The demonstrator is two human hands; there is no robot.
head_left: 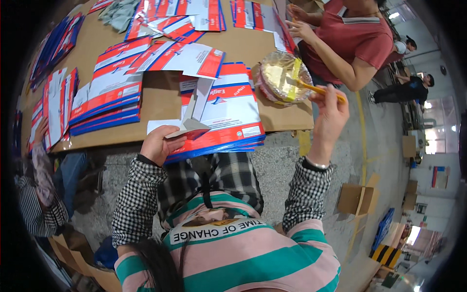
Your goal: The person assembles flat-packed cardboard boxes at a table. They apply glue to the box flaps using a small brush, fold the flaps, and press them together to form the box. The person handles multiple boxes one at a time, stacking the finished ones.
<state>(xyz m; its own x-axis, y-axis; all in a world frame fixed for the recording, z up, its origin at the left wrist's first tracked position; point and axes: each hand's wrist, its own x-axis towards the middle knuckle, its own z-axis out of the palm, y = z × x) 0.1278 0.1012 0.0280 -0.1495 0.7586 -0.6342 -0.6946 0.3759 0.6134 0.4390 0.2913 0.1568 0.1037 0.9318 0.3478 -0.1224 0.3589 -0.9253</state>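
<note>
My left hand (163,144) is closed on the edge of a partly folded carton (195,104), its grey inner side showing. Beneath it lies a pile of flat printed cartons (238,108) in red, white and blue at the table's near edge. In my right hand (331,117) is a brush (314,88) with a yellow-orange handle, gripped between thumb and fingers. The brush's far end reaches into a plastic-lined tub (262,82) of pale, paste-like stuff. Whether its bristles touch the paste is too small to tell.
More flat carton stacks (109,87) cover the brown table (287,118), with a grey cloth (119,15) at the back. A co-worker in a red shirt (357,41) stands beyond the tub; another person's hand (40,129) touches cartons at left. An open cardboard box (357,198) stands on the floor.
</note>
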